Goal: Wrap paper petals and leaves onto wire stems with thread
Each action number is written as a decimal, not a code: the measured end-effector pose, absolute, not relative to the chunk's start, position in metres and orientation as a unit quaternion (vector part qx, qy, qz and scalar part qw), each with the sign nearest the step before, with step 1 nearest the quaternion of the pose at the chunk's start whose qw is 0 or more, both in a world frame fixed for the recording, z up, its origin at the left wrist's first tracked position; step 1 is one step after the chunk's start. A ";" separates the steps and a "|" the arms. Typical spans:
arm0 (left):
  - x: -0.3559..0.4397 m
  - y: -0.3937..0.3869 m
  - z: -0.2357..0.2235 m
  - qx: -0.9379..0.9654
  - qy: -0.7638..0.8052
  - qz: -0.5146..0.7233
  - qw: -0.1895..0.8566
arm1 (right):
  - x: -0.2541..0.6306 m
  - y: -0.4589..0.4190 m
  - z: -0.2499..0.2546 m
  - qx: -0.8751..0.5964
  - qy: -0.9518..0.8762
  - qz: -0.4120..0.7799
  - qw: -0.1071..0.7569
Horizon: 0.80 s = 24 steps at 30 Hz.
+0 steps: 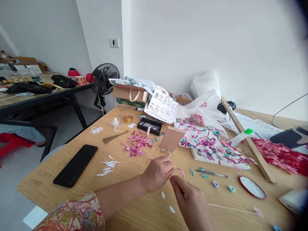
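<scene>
My left hand [157, 173] hovers over the wooden table [134, 211], fingers pinched on a thin pink paper strip [181, 171]. My right hand [192, 202] is just below it, fingers closed near the same strip's end. A pile of pink paper petals [136, 145] lies beyond the hands. A white canvas with pink and teal paper flowers [211, 146] rests to the right. Small white paper petals [167, 202] lie on the table between my arms.
A black phone [75, 165] lies left, beside white paper cutouts [108, 166]. Tweezers [211, 173], small paper coils [223, 186] and a red-rimmed lid [252, 187] sit right. A wooden stick [247, 141], a fan [104, 80], boxes and plastic bags crowd the back.
</scene>
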<state>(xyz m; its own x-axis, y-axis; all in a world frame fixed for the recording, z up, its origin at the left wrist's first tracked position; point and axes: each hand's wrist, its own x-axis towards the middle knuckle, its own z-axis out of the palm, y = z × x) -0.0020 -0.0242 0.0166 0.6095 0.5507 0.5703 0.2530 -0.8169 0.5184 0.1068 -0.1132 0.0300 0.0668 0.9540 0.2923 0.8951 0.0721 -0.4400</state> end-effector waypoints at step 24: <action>-0.003 -0.027 0.018 0.894 0.203 0.352 0.189 | 0.121 -0.109 0.044 -0.662 -0.706 0.064 0.245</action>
